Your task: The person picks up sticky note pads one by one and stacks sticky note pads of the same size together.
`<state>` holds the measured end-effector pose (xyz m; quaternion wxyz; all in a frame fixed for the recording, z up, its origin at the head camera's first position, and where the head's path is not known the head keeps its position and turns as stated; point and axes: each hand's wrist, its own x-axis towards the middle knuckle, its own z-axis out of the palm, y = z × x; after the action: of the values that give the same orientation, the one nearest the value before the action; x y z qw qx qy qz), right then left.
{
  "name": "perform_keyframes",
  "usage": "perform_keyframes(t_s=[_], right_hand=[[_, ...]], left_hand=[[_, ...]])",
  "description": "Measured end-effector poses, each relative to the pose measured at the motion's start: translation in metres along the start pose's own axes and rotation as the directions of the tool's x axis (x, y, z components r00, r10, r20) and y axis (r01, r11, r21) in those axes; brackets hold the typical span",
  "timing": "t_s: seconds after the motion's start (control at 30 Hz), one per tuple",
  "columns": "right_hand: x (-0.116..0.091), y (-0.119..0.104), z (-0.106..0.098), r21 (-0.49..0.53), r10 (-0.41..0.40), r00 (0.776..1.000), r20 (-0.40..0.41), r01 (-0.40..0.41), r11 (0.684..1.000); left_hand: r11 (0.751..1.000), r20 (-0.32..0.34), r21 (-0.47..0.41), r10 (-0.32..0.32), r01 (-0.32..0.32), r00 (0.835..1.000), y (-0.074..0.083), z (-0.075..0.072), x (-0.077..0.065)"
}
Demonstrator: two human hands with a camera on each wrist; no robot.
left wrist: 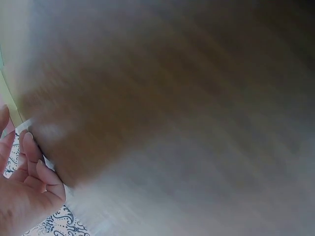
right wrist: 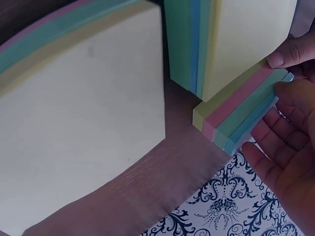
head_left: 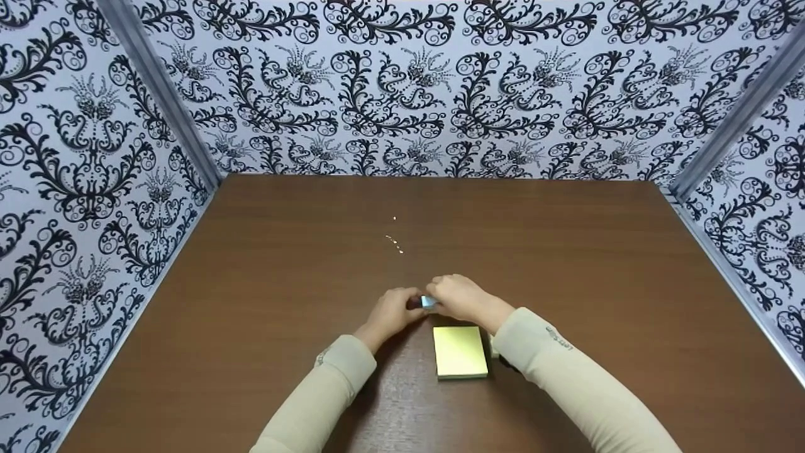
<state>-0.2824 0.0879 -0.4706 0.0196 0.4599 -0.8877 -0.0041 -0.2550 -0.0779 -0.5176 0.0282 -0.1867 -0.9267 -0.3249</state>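
Observation:
A small block of sticky notes, pale blue at its visible end, is between my two hands over the middle of the table. My left hand pinches its left end with thumb and fingers. My right hand grips it from the right, its fingers covering most of it. In the right wrist view, this block shows yellow, pink, green and blue layers with fingers around its end. Just nearer stands a yellow-topped square stack of sticky notes. The left wrist view shows curled fingers at the lower left.
Beside the square stack, another pale pad is partly hidden by the right sleeve. Two layered stacks, a large one and another, fill much of the right wrist view. Small white specks show on the brown table; patterned walls enclose it.

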Motion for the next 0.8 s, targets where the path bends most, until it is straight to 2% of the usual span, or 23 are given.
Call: perform_keyframes(t_s=[0.27,0.67,0.8], right_hand=[[0.0000,-0.0019,0.0001,-0.024,-0.005,1.000,-0.010,0.005,1.000],[0.0004,-0.0030,0.0045,-0.067,0.007,0.999,-0.031,-0.009,0.998],[-0.0006,-0.0014,0.0032,-0.070,0.023,0.999,-0.035,-0.026,0.997]], left_hand=[[1.000,-0.013,0.015,0.001,0.000,1.000,-0.0012,0.0005,0.0008],[1.000,-0.025,-0.020,0.001,-0.001,1.000,-0.0011,0.0012,-0.0003],[1.000,0.004,0.006,-0.013,0.013,1.000,-0.0009,0.0013,-0.0003]])
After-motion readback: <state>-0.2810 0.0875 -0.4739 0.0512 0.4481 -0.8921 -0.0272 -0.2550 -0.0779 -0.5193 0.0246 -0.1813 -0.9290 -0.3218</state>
